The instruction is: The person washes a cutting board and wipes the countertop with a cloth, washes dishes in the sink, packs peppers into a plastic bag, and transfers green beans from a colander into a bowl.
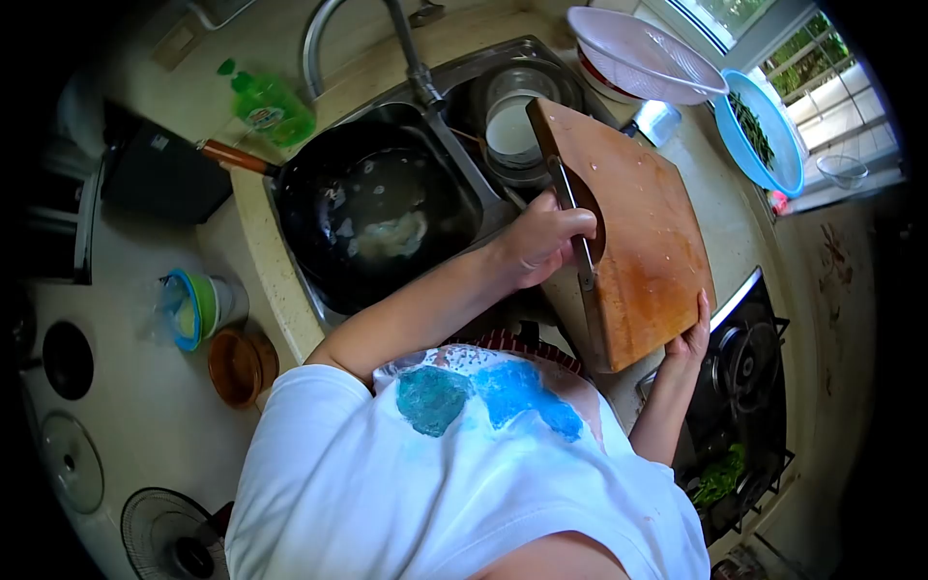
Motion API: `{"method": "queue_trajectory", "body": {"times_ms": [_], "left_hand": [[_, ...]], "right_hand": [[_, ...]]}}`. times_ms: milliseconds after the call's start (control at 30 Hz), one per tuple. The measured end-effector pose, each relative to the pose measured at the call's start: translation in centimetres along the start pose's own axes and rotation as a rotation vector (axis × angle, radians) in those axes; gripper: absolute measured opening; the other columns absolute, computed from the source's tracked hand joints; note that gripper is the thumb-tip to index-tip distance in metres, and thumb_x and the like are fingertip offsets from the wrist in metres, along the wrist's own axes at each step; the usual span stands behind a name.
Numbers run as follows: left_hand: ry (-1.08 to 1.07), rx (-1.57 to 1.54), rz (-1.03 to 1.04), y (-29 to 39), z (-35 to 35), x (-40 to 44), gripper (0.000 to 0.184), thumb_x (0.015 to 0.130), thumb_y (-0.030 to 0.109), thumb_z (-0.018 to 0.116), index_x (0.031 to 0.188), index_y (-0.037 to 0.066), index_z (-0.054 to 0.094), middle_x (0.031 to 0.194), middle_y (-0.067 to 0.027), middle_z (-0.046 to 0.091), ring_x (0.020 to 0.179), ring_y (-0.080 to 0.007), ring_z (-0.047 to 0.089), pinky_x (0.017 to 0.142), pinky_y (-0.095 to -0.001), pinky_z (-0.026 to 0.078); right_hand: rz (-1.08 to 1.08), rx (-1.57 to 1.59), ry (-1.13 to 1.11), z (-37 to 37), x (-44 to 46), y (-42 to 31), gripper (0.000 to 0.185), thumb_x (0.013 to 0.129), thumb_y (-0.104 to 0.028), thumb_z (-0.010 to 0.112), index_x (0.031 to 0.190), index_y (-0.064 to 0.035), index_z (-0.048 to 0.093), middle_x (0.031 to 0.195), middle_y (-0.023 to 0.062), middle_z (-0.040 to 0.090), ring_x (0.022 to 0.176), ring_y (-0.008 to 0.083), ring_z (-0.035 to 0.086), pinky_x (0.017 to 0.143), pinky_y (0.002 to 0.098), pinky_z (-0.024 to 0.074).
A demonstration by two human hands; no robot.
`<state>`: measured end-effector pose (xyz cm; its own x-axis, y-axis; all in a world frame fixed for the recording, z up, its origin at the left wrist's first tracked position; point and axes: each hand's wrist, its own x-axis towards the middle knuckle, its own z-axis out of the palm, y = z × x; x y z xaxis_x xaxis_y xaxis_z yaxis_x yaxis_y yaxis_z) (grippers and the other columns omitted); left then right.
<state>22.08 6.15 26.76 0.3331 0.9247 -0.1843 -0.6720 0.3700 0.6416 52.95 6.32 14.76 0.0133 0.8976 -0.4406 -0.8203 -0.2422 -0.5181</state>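
Note:
A wooden cutting board [643, 222] is held tilted above the counter beside the sink, with wet spots and small bits on its face. My left hand [546, 240] grips its metal-edged side, the thumb at the dark cut-out. On the far right edge of the board, my right hand [690, 336] is closed, its fingers partly hidden. In the left sink basin sits a black wok [333, 237] with a wooden handle, holding water and some pale scraps. Behind the board, a pot with whitish liquid [512, 130] stands in the other basin, under part of the board's corner.
Green soap bottle [274, 114] and faucet [420, 82] stand behind the sink. A pink colander [646, 53] and blue basin [764, 135] of green vegetables are at the back right. The gas stove [749, 372] is on the right, leafy greens [720, 474] on it.

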Motion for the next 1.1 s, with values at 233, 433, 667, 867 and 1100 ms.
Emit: {"method": "queue_trajectory", "body": {"times_ms": [233,433,667,867,1100], "left_hand": [[0.077,-0.021,0.123,4.6,-1.6,-9.9,0.030,0.074,0.006,0.056,0.102,0.006,0.047,0.087,-0.0038,0.056,0.077,-0.0118,0.056,0.069,-0.0274,0.047],[0.293,0.057,0.490,7.6,-2.7,-19.8,0.023,0.069,0.005,0.059,0.087,0.010,0.046,0.079,-0.0008,0.050,0.076,-0.0114,0.053,0.072,-0.0266,0.045],[0.481,0.168,0.696,10.2,-6.4,-28.6,0.044,0.071,-0.004,0.047,0.114,0.000,0.043,0.102,-0.0082,0.054,0.093,-0.0171,0.052,0.084,-0.0286,0.041],[0.613,0.206,0.736,10.5,-7.0,-31.5,0.047,0.070,-0.006,0.045,0.117,-0.001,0.041,0.106,-0.0110,0.052,0.097,-0.0202,0.052,0.084,-0.0292,0.042],[0.760,0.317,0.776,11.0,-6.7,-31.4,0.052,0.069,-0.006,0.044,0.120,-0.001,0.039,0.107,-0.0104,0.050,0.095,-0.0189,0.050,0.082,-0.0276,0.043]], "right_hand": [[0.045,-0.092,-0.061,7.3,-4.8,3.5,0.032,0.085,-0.017,0.052,0.112,0.0011,0.048,0.110,0.0137,0.056,0.100,0.0264,0.056,0.087,0.0387,0.0464],[0.292,-0.021,-0.213,11.8,-7.1,11.9,0.036,0.086,-0.019,0.053,0.115,0.0011,0.047,0.113,0.0149,0.054,0.104,0.0272,0.053,0.092,0.0396,0.0415],[0.612,-0.059,-0.275,14.7,-9.3,25.0,0.034,0.083,-0.018,0.059,0.112,-0.0048,0.048,0.107,0.0095,0.058,0.098,0.0199,0.056,0.087,0.0322,0.0454],[0.804,-0.232,-0.312,17.5,-11.5,30.4,0.036,0.086,-0.030,0.055,0.114,-0.0090,0.047,0.108,0.0051,0.056,0.096,0.0188,0.056,0.080,0.0332,0.0491],[1.117,-0.519,-0.513,18.4,-10.7,33.9,0.043,0.089,-0.046,0.041,0.117,-0.0138,0.044,0.109,0.0042,0.054,0.094,0.0175,0.055,0.070,0.0282,0.0499]]}}
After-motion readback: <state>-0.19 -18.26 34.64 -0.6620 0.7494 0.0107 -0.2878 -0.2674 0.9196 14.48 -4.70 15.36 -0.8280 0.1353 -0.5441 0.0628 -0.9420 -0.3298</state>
